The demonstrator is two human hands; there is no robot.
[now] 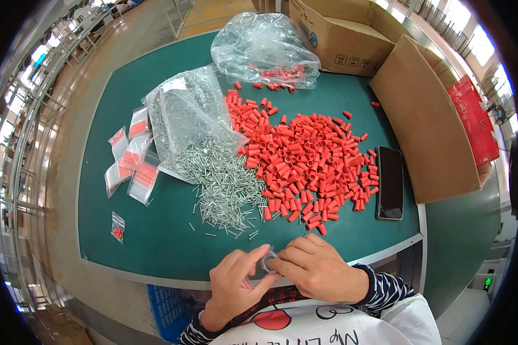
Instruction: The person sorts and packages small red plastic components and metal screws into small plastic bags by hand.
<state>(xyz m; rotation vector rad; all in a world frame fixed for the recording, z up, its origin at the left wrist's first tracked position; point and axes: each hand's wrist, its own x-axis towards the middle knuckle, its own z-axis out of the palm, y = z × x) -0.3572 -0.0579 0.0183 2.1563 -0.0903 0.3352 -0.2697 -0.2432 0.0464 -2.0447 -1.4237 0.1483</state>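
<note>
My left hand is closed at the table's front edge, with thumb and forefinger around a small clear plastic bag. My right hand pinches the same bag from the other side. Beyond my hands lies a heap of silver screws, partly under a large clear bag. To its right spreads a big pile of red caps. A small filled bag with red pieces lies alone at the left front. Several flat bags with red strips overlap farther back.
A black phone lies right of the caps. Two open cardboard boxes, one at the back and one at the right, border the green table. Another clear bag stands at the back. A blue crate is below the front edge.
</note>
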